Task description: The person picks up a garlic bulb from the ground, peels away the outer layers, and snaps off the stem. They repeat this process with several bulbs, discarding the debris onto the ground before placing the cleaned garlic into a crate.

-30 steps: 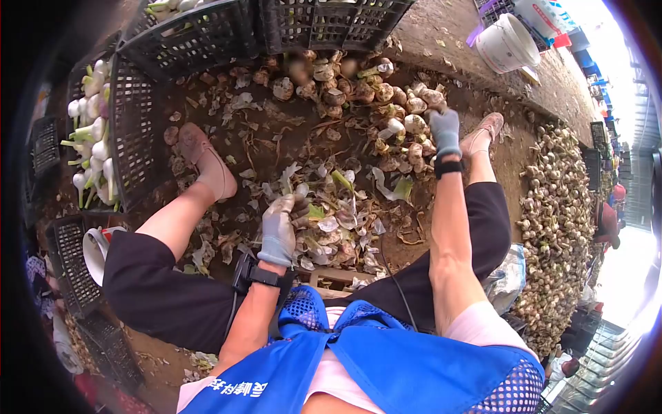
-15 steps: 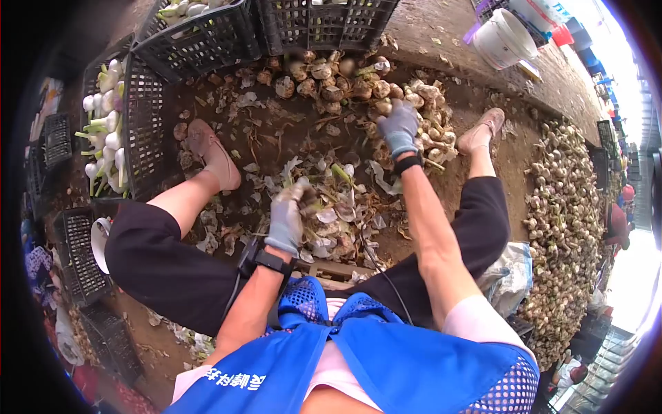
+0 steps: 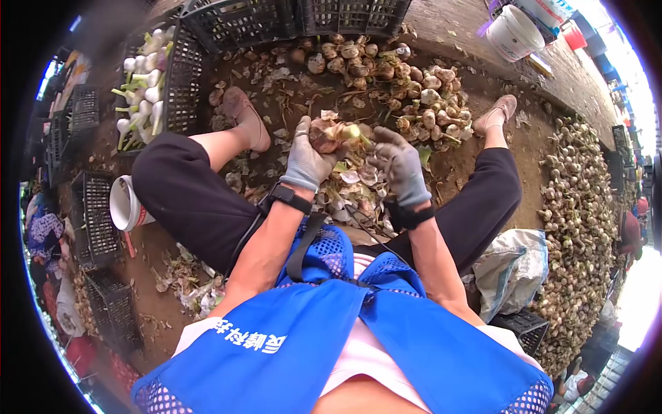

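A garlic bulb (image 3: 327, 136) with brownish outer skin and a short pale-green stem is gripped in my gloved left hand (image 3: 307, 157), stem pointing right. My gloved right hand (image 3: 403, 165) is just right of the stem end, its fingers bent but apart; whether a fingertip touches the stem I cannot make out. Loose peelings (image 3: 355, 183) cover the ground below both hands. Beyond my hands lies a heap of unpeeled garlic bulbs (image 3: 431, 96), reaching across between my feet.
At left, a black crate (image 3: 183, 86) holds cleaned white garlic. More black crates (image 3: 241, 27) stand ahead. A white bucket (image 3: 126, 207) is beside my left knee. A sack (image 3: 514, 269) lies at right, near a large garlic pile (image 3: 579, 228). Another bucket (image 3: 514, 34) stands on the ledge.
My right hand has come back from the heap toward my left hand. A garlic bulb is now in my left hand, which has risen away from the peelings. The view has shifted slightly.
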Tool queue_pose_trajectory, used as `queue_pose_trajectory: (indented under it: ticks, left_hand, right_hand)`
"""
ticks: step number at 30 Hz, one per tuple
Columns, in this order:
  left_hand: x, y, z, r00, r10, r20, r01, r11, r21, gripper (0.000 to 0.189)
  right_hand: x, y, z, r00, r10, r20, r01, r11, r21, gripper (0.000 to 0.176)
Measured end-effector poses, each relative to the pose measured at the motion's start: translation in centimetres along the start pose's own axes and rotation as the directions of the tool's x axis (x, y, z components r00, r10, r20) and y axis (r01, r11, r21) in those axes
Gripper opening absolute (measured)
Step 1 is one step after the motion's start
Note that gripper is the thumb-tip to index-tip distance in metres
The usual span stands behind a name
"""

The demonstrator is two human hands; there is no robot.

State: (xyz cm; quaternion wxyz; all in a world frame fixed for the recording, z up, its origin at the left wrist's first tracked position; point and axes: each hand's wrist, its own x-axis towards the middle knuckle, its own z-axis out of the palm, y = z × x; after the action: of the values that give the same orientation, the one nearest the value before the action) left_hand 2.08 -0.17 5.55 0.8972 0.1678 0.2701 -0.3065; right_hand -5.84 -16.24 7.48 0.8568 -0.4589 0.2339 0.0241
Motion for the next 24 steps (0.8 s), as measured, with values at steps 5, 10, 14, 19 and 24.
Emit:
queue_pose_trajectory:
  ticks: [5,10,14,19,24]
  left_hand:
    - [-1.1,-2.2,0.3,0.940,0.008,0.342,-0.128,0.936,0.329,0.032]
    - [-2.8,-3.0,1.1,0.854,0.165,0.494,-0.438,0.740,0.510,0.044]
    - [-2.8,-3.5,0.6,0.877,0.195,0.440,-0.422,0.751,0.508,0.038]
    - [-2.4,-3.8,-0.3,0.904,0.213,0.370,-0.387,0.777,0.497,0.031]
    - [-2.4,-2.8,0.4,0.948,0.005,0.319,-0.128,0.922,0.366,0.031]
  right_hand:
    - [-1.2,1.1,3.0,0.975,-0.209,-0.069,0.207,0.978,-0.034,0.022]
    - [-0.6,-0.2,1.5,0.994,-0.103,-0.041,0.108,0.981,0.162,0.018]
    - [-0.6,0.0,0.5,0.977,-0.210,0.044,0.213,0.973,-0.083,0.019]
    - [-0.3,0.5,-0.5,0.681,-0.559,0.473,0.688,0.269,-0.674,0.019]
    - [-0.9,1.0,0.2,0.996,-0.080,-0.030,0.080,0.997,0.017,0.023]
